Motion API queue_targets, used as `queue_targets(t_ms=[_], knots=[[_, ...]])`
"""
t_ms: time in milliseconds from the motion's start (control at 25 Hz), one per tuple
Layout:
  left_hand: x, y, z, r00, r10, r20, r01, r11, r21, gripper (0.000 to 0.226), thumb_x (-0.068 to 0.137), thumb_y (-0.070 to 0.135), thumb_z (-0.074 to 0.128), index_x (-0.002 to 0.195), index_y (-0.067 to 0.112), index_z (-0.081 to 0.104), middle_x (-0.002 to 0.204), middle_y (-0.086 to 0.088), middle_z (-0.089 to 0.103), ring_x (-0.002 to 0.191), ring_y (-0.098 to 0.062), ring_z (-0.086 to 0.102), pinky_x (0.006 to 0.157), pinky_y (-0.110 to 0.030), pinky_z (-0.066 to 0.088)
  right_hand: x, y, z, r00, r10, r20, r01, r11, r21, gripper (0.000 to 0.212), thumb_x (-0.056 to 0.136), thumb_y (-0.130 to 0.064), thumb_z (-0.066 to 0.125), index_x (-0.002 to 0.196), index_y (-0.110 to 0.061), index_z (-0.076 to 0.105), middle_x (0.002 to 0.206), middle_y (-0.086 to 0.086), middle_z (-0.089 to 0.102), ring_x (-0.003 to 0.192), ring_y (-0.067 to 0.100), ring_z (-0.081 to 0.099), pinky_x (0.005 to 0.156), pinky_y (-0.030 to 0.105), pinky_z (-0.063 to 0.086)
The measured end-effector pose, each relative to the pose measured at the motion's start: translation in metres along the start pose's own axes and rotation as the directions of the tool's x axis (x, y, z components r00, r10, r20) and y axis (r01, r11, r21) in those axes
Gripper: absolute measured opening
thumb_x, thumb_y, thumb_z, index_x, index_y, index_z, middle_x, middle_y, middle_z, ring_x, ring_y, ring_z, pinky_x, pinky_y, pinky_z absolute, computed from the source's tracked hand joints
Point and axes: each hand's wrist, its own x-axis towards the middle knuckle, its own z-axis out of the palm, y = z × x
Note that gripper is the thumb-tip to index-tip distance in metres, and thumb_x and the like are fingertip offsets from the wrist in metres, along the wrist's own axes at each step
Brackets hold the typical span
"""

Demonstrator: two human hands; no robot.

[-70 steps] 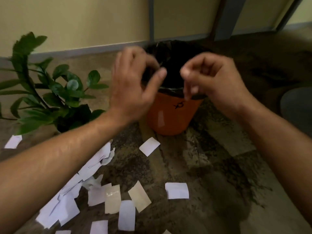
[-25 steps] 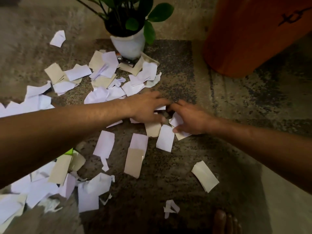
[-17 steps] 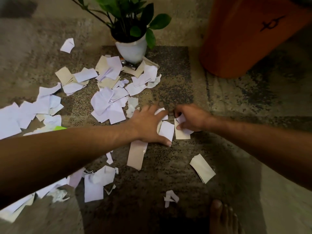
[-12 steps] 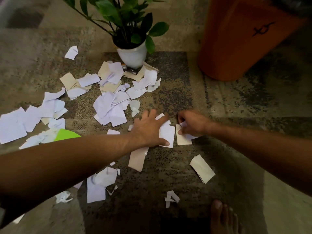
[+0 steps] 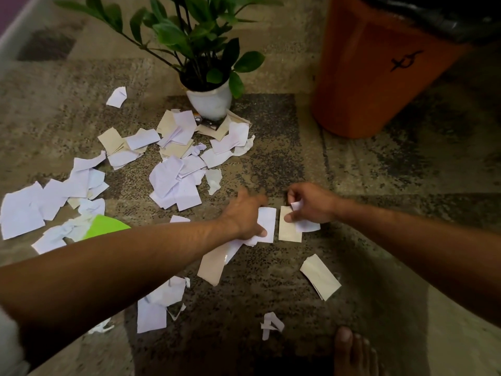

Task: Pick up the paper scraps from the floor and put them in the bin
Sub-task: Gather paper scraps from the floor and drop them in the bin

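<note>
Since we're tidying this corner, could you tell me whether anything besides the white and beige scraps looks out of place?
Yes: a bright green sheet lies partly buried under white paper scraps at left, and a small dark object sits wedged against the white plant pot; what it is, I cannot tell.

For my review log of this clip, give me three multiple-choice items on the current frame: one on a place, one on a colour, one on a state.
1. Where does the white plant pot stand?
A. left of the bin
B. right of the bin
C. inside the bin

2. What colour is the bin?
A. blue
B. orange
C. white

3. What is the right hand doing?
A. hanging idle
B. pinching a white scrap
C. gripping the bin

Answers:
1 A, the pot sits to the bin's left among the scraps.
2 B, its wall is orange with a black liner.
3 B, fingers hold a white scrap above the floor.
</note>
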Motion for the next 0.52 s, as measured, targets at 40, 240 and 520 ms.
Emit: queue_targets(t_ms=[40,240,520], knots=[[0.0,-0.001,0.001,0.999,0.035,-0.008,-0.035,0.999,-0.008,0.065,0.071,0.035,0.083,0.127,0.022,0.052,0.13,-0.015,0.046,0.117,-0.035,0.048,0.091,-0.034,0.041,-0.001,0.0,0.0,1.0,-0.007,-0.005,0.007,1.0,0.01,0.029,0.079,-0.025,0.079,0.093,-0.015,0.056,0.103,0.007,0.062,0.09,0.023,0.055,0.074,0.037,0.047],[0.004,-0.007,-0.016,0.999,0.043,-0.007,-0.044,0.986,-0.162,0.043,0.076,0.021,0.08,0.115,0.016,0.063,0.111,-0.004,0.062,0.099,-0.022,0.055,0.076,-0.023,0.035,-0.001,0.004,-0.014,1.0,-0.016,0.01,0.015,0.99,0.139,0.029,0.082,-0.023,0.078,0.105,-0.015,0.063,0.115,0.004,0.062,0.11,0.023,0.056,0.095,0.043,0.047],[0.018,-0.004,-0.107,0.999,0.004,-0.05,-0.038,0.701,-0.712,0.032,0.079,0.002,0.077,0.105,0.014,0.062,0.101,-0.003,0.07,0.088,-0.014,0.07,0.063,-0.029,0.06,-0.017,-0.015,-0.092,0.93,0.04,-0.366,0.155,0.859,0.488,0.017,0.083,-0.022,0.077,0.094,-0.016,0.066,0.102,0.002,0.071,0.092,0.02,0.068,0.074,0.038,0.057]])
